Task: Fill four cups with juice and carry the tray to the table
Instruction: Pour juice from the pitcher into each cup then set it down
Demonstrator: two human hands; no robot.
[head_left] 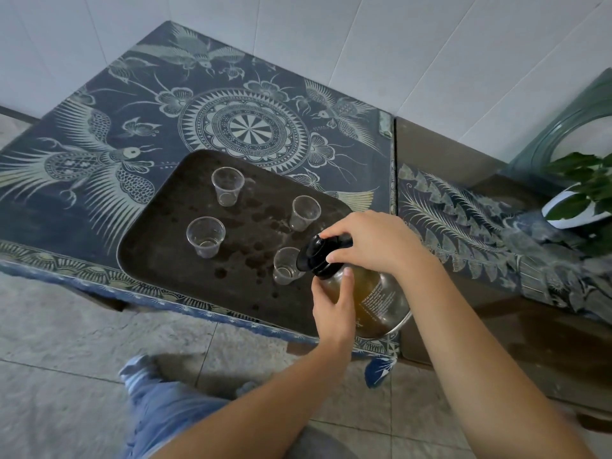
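A juice bottle (374,293) held at the near right corner of the tray (165,270).
I see my left hand (331,308) curled round the bottle's neck and my right hand (372,240) gripping its black cap (316,255). Four clear cups (205,236) stand upright on the tray, the nearest just beside the cap. The tray rests on the patterned surface (99,104).

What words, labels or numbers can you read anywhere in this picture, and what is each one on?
On the bottle: lines of small white print down its side, too small and blurred to read.
On the cap, tray and tablecloth: no text; the tablecloth shows only birds, flowers and a round pattern.
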